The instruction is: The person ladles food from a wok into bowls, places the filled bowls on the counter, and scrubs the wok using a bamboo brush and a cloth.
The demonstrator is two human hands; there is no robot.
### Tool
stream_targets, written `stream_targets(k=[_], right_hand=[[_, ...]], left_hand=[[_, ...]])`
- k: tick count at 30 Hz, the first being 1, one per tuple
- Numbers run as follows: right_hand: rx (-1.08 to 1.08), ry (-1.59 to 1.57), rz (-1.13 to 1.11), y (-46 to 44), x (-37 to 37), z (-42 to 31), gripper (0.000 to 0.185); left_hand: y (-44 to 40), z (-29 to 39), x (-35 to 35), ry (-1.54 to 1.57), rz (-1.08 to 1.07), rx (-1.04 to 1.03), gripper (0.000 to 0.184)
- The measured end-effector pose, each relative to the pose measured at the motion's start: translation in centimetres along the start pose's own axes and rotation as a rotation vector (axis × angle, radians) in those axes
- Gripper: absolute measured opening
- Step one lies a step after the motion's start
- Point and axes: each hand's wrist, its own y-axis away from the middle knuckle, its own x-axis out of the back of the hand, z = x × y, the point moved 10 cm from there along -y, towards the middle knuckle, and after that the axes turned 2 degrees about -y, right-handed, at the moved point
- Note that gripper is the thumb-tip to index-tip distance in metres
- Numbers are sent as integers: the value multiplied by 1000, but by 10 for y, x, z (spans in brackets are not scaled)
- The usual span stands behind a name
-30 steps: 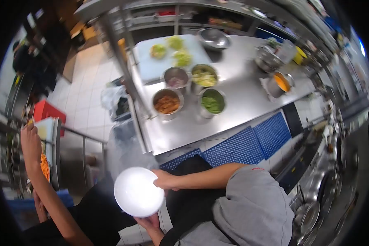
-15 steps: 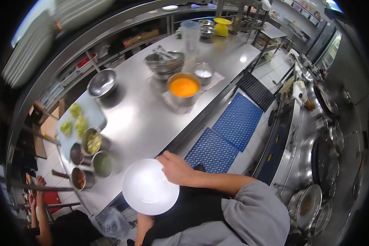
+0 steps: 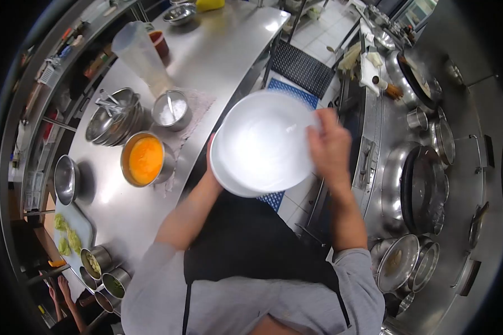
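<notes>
One white bowl (image 3: 262, 142), up in midair just off the long edge of the worktop (image 3: 218, 53). Half a second ago it was nearer the corner with the veg pots (image 3: 104, 257); now it's up alongside the orange-filled pot (image 3: 169, 164), so I'd call it mid-carry. Left hand (image 3: 208, 173) cups one side, right hand (image 3: 331, 146) grips the rim. Mouth up, slightly tilted; round, no long axis.

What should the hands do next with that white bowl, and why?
Perhaps bring the white bowl over the steel counter: the right hand grips its rim, the left hand touches its other side, and the floor lies beneath.
</notes>
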Motion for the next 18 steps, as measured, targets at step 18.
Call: stream_targets(k=[18], right_hand=[[-384, -2317, -27, -66, -62, 287, 46]], left_hand=[[-311, 42, -105, 193, -104, 158, 73]])
